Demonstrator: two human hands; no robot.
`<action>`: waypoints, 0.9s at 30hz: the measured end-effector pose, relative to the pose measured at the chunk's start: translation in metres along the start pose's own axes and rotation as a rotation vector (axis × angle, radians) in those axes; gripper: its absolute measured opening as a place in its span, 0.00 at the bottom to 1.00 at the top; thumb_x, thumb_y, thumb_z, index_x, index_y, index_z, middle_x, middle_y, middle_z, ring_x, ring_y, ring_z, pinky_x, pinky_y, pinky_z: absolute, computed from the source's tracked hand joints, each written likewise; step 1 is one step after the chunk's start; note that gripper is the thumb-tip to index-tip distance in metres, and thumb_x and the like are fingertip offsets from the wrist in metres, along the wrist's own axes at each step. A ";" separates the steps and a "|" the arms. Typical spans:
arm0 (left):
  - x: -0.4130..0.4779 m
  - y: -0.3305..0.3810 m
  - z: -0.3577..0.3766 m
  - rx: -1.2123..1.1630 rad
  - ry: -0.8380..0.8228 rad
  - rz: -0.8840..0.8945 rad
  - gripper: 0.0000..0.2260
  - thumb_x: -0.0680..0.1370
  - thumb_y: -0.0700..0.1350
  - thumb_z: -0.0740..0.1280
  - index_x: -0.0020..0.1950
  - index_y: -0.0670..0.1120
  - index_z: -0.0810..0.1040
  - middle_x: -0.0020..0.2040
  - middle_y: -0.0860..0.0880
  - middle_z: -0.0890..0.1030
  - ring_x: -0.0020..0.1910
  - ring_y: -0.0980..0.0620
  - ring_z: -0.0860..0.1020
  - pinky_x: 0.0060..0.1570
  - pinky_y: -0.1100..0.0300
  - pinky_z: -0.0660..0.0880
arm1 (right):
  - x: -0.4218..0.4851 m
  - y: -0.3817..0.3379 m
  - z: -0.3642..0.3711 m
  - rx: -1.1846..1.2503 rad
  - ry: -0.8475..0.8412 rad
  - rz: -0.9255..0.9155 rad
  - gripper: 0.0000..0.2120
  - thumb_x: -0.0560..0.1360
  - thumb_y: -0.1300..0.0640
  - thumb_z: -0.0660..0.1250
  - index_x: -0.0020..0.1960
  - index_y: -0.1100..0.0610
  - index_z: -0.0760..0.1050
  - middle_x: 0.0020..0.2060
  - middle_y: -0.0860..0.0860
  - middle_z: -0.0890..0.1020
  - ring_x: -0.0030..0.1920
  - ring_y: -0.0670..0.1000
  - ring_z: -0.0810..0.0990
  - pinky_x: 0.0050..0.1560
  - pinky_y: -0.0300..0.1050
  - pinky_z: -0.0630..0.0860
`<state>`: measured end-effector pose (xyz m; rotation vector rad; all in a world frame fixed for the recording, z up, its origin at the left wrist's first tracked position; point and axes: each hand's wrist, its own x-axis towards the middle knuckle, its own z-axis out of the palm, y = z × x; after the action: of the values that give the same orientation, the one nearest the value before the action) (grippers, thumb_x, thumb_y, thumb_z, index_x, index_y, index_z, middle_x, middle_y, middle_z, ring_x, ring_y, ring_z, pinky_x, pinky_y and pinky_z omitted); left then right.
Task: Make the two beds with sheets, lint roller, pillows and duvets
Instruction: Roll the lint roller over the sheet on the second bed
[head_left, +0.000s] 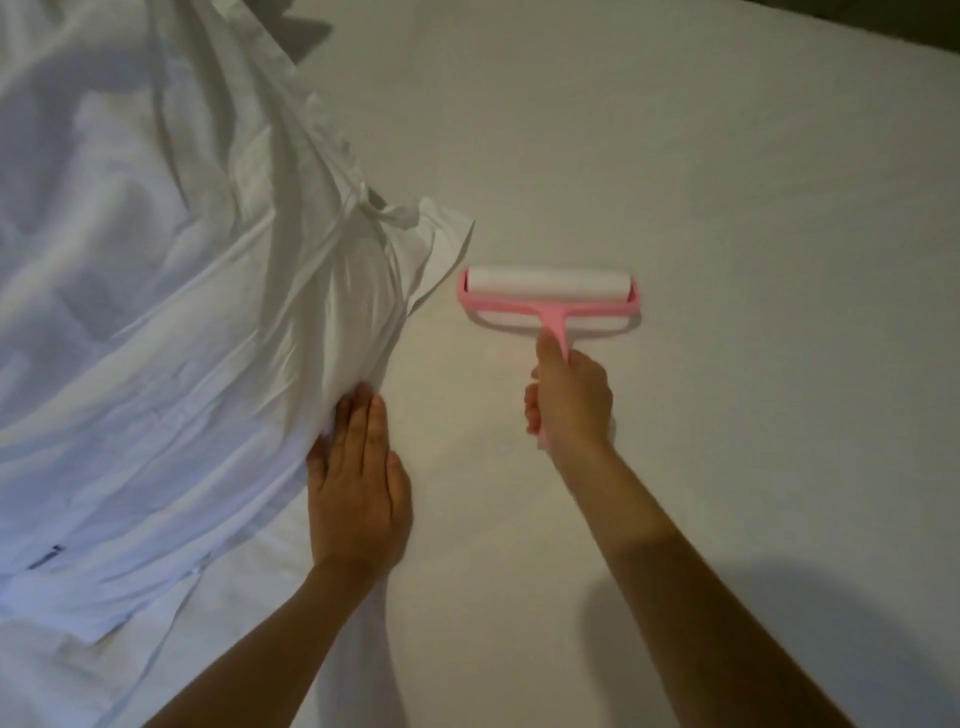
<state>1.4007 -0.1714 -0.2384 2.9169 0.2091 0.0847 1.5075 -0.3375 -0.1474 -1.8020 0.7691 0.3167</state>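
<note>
As I am looking down through the head camera, I am gripping the lint roller (548, 296) with my right hand (571, 400). My fingers are curled round the lower part of its pink handle and my thumb is lying up along the stem, while the white roll is resting flat on the fitted sheet (701, 156) out in front of me. My left hand (358, 478) is lying open, fingers straight and together, pressing against the edge of a heap of white bedding (156, 312) piled to the left, near the roller's left end but not touching it. I am judging the roller to be light and rigid, a plastic frame with a tacky paper roll, so the handle is the only sensible hold; fingering the roll would be spoiling its stick. The sheet is looking taut and smooth, so it should be giving little under the roll. The bedding is soft, loose and bulky, probably a duvet in its cover. I am expecting it to slump and slide, so it is wanting a broad flat palm or a gathered handful, not a fingertip pinch.
</note>
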 end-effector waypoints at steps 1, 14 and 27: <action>0.001 0.000 0.001 0.008 0.003 -0.001 0.25 0.80 0.46 0.48 0.76 0.38 0.58 0.76 0.44 0.59 0.76 0.48 0.55 0.75 0.51 0.47 | 0.024 -0.020 0.007 0.029 0.008 0.001 0.18 0.78 0.45 0.59 0.36 0.55 0.71 0.27 0.52 0.75 0.24 0.50 0.73 0.24 0.39 0.67; 0.002 0.003 -0.011 -0.033 -0.050 -0.010 0.24 0.80 0.45 0.49 0.75 0.39 0.59 0.76 0.44 0.59 0.76 0.48 0.56 0.75 0.52 0.48 | -0.122 0.098 -0.042 -0.081 -0.087 0.089 0.22 0.78 0.45 0.59 0.32 0.58 0.70 0.20 0.52 0.74 0.19 0.48 0.71 0.23 0.40 0.68; -0.084 -0.030 -0.033 -0.079 -0.183 -0.267 0.30 0.78 0.54 0.50 0.76 0.40 0.57 0.76 0.43 0.58 0.75 0.45 0.57 0.68 0.41 0.59 | -0.085 0.026 0.035 -0.227 -0.194 -0.094 0.18 0.79 0.42 0.55 0.41 0.52 0.75 0.35 0.51 0.80 0.37 0.51 0.79 0.43 0.47 0.77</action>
<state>1.3112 -0.1482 -0.2160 2.7677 0.5460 -0.2100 1.4322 -0.2806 -0.1324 -1.9782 0.5271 0.5258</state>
